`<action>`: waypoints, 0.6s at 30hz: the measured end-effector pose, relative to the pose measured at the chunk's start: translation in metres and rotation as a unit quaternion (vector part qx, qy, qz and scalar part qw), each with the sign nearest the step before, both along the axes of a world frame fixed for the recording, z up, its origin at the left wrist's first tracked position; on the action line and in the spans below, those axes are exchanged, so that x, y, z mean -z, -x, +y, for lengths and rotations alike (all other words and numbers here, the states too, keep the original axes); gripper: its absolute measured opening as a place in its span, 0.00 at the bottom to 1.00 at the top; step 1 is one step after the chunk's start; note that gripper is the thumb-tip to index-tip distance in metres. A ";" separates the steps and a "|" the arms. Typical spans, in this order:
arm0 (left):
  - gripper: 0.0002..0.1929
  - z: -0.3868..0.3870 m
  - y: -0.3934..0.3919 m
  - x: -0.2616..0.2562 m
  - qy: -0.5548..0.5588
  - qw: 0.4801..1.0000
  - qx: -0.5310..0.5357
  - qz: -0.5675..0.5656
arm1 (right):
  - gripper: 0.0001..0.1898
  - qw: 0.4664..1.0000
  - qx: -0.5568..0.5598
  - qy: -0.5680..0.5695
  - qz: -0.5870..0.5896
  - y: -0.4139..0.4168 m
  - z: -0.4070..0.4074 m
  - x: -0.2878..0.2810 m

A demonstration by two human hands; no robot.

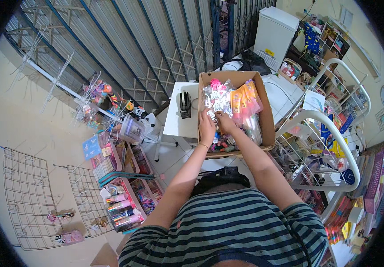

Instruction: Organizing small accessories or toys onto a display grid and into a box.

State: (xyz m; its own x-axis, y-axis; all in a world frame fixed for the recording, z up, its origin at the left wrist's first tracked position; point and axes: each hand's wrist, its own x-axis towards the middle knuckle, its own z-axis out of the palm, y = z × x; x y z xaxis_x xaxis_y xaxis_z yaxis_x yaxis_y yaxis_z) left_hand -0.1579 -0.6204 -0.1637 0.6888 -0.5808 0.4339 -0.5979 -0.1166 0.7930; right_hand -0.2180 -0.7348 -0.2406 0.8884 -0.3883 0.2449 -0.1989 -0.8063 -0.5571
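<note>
An open cardboard box stands in front of me, filled with small packaged goods. My left hand is at the box's left side, its fingers on a small white item, perhaps a keychain. Close beside it is my right hand, fingers bent toward the same item; its fingertips are partly hidden, so a grip there is unclear. Behind the hands lie clear packets with white figures and a pink bundle. Orange-and-pink pouches fill the right side. Small colorful pieces lie below my hands.
A white table bearing a black tape dispenser adjoins the box's left. To the right stands a white wire rack of goods. Pink baskets and wire grids are at left. A folding metal gate is behind.
</note>
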 end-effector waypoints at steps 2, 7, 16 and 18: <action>0.12 -0.001 0.000 0.001 0.001 1.000 0.005 0.007 | 0.29 0.997 0.056 0.019 0.053 -0.006 0.002 0.003; 0.12 -0.005 -0.004 0.011 0.017 0.999 0.010 -0.044 | 0.23 0.995 0.079 0.050 0.046 -0.010 0.002 0.005; 0.14 -0.002 -0.005 0.005 0.017 0.999 0.024 -0.016 | 0.08 0.966 0.054 -0.252 -0.028 0.013 -0.010 -0.034; 0.14 -0.003 -0.005 0.004 0.016 1.000 0.020 -0.009 | 0.09 0.939 0.090 -0.318 -0.093 0.017 -0.008 -0.043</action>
